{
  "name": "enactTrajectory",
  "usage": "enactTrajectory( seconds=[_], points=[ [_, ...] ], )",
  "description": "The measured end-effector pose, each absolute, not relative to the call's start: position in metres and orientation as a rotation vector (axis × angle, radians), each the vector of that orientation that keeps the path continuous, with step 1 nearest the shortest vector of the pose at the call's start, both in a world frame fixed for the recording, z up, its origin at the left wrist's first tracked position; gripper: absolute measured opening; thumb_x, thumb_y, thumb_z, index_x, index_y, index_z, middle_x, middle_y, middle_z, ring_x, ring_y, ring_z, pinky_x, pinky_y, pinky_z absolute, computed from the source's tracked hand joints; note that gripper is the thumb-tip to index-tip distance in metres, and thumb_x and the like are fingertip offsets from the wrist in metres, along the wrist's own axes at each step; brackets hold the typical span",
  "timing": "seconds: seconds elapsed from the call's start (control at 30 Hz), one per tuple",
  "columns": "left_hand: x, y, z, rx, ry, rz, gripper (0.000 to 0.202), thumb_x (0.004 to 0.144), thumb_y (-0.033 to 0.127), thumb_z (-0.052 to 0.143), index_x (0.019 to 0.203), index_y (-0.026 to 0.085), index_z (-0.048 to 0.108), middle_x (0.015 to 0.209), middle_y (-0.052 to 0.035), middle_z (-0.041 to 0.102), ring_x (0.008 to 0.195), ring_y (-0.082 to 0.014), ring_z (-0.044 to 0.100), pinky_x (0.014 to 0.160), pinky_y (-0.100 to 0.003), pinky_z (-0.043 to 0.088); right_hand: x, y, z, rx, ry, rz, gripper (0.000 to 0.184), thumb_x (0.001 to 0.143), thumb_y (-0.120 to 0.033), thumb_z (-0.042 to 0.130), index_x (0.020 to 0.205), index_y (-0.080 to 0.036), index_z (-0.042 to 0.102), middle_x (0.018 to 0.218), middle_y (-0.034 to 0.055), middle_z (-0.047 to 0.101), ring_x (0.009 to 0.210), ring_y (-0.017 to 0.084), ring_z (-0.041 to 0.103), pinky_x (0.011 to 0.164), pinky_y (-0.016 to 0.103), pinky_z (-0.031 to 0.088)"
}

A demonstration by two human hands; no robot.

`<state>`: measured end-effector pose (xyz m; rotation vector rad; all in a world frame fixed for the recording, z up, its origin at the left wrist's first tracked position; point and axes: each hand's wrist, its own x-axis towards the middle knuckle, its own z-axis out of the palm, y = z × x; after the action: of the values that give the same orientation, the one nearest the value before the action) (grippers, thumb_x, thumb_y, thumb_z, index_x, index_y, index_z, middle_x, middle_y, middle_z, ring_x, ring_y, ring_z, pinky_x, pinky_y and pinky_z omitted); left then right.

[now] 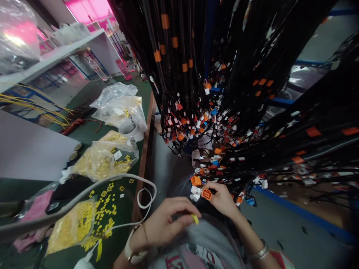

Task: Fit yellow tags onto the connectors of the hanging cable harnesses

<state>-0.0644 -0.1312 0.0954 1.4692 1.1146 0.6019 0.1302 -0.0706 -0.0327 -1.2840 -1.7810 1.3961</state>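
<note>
My right hand (221, 200) grips an orange connector (206, 194) whose slotted face is turned toward me. Beside it hang another orange connector (196, 181) and a white connector (195, 192), on the ends of black cables. Between the thumb and forefinger of my left hand (171, 220) is a small yellow plastic piece (195, 218). That hand is lower and to the left, apart from the orange connector. Loose yellow pieces (105, 203) lie scattered on the green bench to the left, beside an open plastic bag (71, 226) of the same pieces.
Thick bundles of black cables (190, 74) with many coloured connectors hang ahead and to the right. On the bench stand a white cup (131, 129) and more plastic bags (98, 162). A grey cable (84, 194) arches across the bench near my left arm.
</note>
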Motion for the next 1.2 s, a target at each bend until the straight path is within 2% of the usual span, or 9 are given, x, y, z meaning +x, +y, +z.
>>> enactTrajectory(
  seconds=[0.1,0.2,0.33,0.73,0.93,1.07,1.2],
  points=[
    [-0.055,-0.118,0.071,1.363,1.271,0.659,0.02,0.084,0.025,0.055,0.099,0.017,0.065,0.093,-0.0064,0.067,0.084,-0.015,0.06,0.076,-0.024,0.045,0.128,-0.076,-0.026,-1.366,-1.949,1.308,0.009,0.072,-0.024,0.06,0.065,-0.022,0.066,0.065,-0.0016,0.067,0.062,0.016,0.059,0.06,0.023,0.04],
    [-0.05,-0.113,0.051,1.333,1.345,0.678,0.015,0.08,0.022,0.059,0.092,0.015,0.066,0.086,-0.0044,0.068,0.078,-0.0145,0.061,0.073,-0.023,0.046,0.125,-0.081,-0.02,-1.428,-2.04,1.25,0.011,0.073,-0.027,0.059,0.064,-0.022,0.064,0.066,-0.001,0.067,0.063,0.016,0.058,0.059,0.023,0.038],
    [-0.047,-0.109,0.037,1.422,1.396,0.678,0.012,0.079,0.02,0.059,0.086,0.016,0.068,0.084,-0.0036,0.069,0.078,-0.0147,0.062,0.073,-0.022,0.045,0.122,-0.086,-0.017,-1.487,-2.115,1.176,0.014,0.074,-0.022,0.055,0.062,-0.022,0.063,0.067,-0.0002,0.065,0.065,0.016,0.058,0.059,0.023,0.035],
    [-0.044,-0.11,0.026,1.438,1.433,0.726,0.012,0.078,0.017,0.061,0.081,0.018,0.072,0.083,-0.0046,0.069,0.079,-0.0146,0.062,0.075,-0.024,0.045,0.117,-0.091,-0.02,-1.597,-2.215,1.026,0.014,0.077,-0.022,0.054,0.067,-0.024,0.064,0.074,0.0001,0.067,0.074,0.017,0.061,0.062,0.025,0.034],
    [-0.043,-0.11,0.023,1.473,1.467,0.724,0.009,0.076,0.019,0.063,0.078,0.018,0.072,0.079,-0.0041,0.065,0.072,-0.0131,0.058,0.064,-0.021,0.043,0.115,-0.094,-0.023,-1.631,-2.215,0.952,0.015,0.075,-0.017,0.053,0.067,-0.024,0.064,0.074,-0.0007,0.068,0.074,0.017,0.061,0.063,0.025,0.034],
    [-0.041,-0.113,0.02,1.379,1.5,0.753,0.009,0.074,0.02,0.063,0.082,0.017,0.066,0.082,-0.0033,0.065,0.072,-0.0124,0.058,0.064,-0.021,0.044,0.115,-0.095,-0.027,-1.616,-2.185,0.924,0.015,0.073,-0.014,0.054,0.069,-0.024,0.064,0.077,-0.0007,0.068,0.075,0.017,0.06,0.067,0.025,0.036],
    [-0.041,-0.116,0.021,1.321,1.53,0.679,0.014,0.075,0.024,0.062,0.086,0.015,0.063,0.074,-0.002,0.064,0.065,-0.0117,0.057,0.06,-0.02,0.044,0.115,-0.097,-0.029,-1.616,-2.149,0.928,0.016,0.071,-0.012,0.053,0.07,-0.023,0.065,0.079,0.0001,0.069,0.076,0.017,0.06,0.069,0.026,0.038]
  ],
)
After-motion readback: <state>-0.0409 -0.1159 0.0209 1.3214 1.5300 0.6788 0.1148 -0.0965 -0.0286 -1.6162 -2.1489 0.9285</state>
